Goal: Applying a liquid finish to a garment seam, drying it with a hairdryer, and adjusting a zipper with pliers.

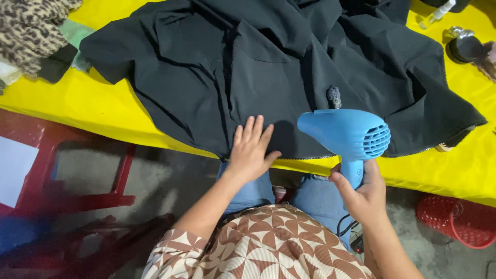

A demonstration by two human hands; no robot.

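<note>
At the far left a leopard-print cloth (31,28) is cut off by the frame's corner, lying over pale green and dark fabric whose shapes are hard to make out. Below it, a red frame (77,170) stands on the grey floor, blurred, with a white sheet beside it half out of view.

The worktop (93,106) wears a smooth, bright yellow cover. Spread across it is a black garment (206,77), matte and creased into soft folds, its top edge lost beyond the frame; a zip runs along its near hem.

The left hand (250,152) lies flat on the garment near that hem, fingers together and extended, gripping nothing. Just right of it, a small grey fuzzy patch (334,96) sits on the cloth.

The right hand (364,194) is wrapped around the handle of a blue plastic hair dryer (349,137), rounded, with a slotted grille at its rear; the nozzle points left, over the hem. Its cord drops out of sight behind the knees.

Further right, a clear bottle (436,14) and a dark round container (465,46) rest on the yellow, both partly cropped. A red mesh basket (457,219) sits on the floor.
</note>
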